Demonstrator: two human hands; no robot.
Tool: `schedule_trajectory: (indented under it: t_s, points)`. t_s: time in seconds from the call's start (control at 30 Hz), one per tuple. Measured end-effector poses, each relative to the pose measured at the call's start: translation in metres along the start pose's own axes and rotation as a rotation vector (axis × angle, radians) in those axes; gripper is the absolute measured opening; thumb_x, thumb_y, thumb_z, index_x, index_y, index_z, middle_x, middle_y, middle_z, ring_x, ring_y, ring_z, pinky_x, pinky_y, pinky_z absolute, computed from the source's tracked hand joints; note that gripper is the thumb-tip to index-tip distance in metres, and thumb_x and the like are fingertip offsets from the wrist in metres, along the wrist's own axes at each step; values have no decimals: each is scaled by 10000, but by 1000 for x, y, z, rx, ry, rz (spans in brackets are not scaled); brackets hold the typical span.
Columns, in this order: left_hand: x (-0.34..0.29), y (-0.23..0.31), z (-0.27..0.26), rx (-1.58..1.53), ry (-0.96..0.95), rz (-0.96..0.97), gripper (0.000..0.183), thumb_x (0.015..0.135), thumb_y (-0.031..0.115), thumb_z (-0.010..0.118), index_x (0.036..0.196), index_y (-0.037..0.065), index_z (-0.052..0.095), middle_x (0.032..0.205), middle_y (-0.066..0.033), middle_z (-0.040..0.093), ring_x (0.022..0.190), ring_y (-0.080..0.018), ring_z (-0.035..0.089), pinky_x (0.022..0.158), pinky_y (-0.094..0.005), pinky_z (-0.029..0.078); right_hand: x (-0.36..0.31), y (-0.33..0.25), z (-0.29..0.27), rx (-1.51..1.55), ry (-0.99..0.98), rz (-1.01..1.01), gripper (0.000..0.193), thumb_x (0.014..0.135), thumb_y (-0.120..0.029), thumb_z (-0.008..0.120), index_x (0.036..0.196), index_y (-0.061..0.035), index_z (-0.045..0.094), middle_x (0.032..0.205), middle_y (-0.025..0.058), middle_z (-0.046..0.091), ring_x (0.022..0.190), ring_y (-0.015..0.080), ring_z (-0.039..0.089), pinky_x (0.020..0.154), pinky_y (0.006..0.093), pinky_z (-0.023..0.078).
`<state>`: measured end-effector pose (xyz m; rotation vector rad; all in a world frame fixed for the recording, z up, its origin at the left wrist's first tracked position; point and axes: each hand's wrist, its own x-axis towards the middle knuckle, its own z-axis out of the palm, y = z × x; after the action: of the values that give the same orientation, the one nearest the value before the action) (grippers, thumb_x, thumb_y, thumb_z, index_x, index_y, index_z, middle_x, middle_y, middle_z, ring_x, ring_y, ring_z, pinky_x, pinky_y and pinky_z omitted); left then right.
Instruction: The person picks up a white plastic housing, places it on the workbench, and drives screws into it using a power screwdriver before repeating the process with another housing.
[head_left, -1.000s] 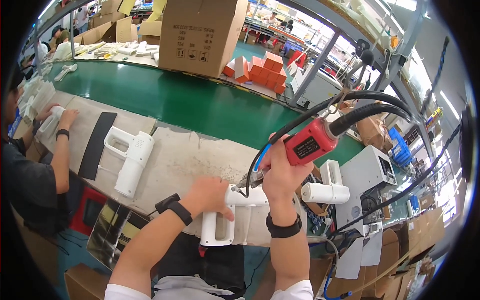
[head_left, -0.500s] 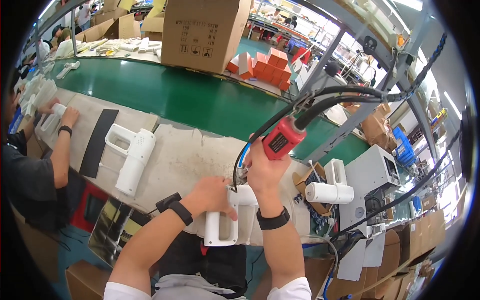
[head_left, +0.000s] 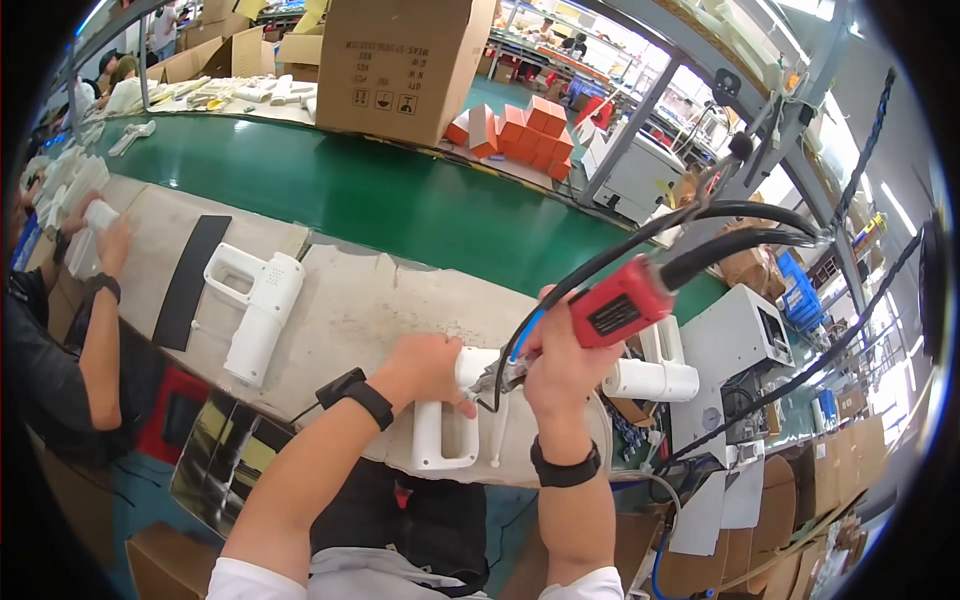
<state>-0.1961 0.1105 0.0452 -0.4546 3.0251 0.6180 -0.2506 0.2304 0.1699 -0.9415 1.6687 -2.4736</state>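
Note:
My left hand is closed on a white plastic appliance housing with a loop handle, lying on the bench with its handle toward me. Held in my right hand is a red power screwdriver with a thick black cable and a thin black and blue tube. Its metal nose is at the housing, right of my left fingers. The exact contact point is hidden. Two similar white housings lie nearby, one on the left and one on the right.
A black strip lies on the bench at left, near a co-worker's hands holding white parts. Beyond runs a green conveyor, with a large carton and orange boxes behind. A grey machine stands right.
My right hand has moved right and slightly down, and the screwdriver leans more to the right. The housing under my left hand has turned slightly. The co-worker has raised a white part.

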Motion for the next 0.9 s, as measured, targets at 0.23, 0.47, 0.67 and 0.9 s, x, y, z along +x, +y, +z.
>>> schedule_trajectory:
  t_s: [0.23, 0.47, 0.67, 0.9]
  points:
    - [-12, -2, 3, -14, 231, 44, 801, 487, 561, 832, 1018, 22, 569, 999, -187, 612, 985, -328, 600, 790, -403, 493, -9, 37, -4, -126, -61, -11, 63, 840, -29, 575, 823, 31, 572, 561, 26, 543, 435, 91, 499, 421, 220, 375]
    - [-41, -24, 9, -587, 94, -59, 724, 543, 399, 848, 1100, 42, 554, 1050, -168, 623, 944, -363, 593, 779, -404, 484, 11, -39, 6, 199, -64, -53, 104, 873, -73, 576, 886, 28, 558, 535, 20, 494, 420, 94, 470, 403, 233, 364]
    - [-40, -2, 50, -350, 237, -93, 723, 578, 611, 754, 1099, 126, 635, 1070, -93, 593, 1225, -299, 352, 1004, -463, 173, 21, -4, 27, 18, -42, -146, 80, 889, -62, 563, 878, 18, 560, 538, 27, 503, 411, 102, 466, 400, 240, 370]
    - [-38, 0, 47, -393, 175, -119, 713, 581, 600, 760, 1115, 146, 631, 1102, -95, 587, 1239, -301, 336, 1002, -479, 162, 20, 17, 23, -10, -13, -31, 122, 901, -110, 585, 881, 10, 577, 528, 12, 497, 407, 96, 458, 397, 230, 332]
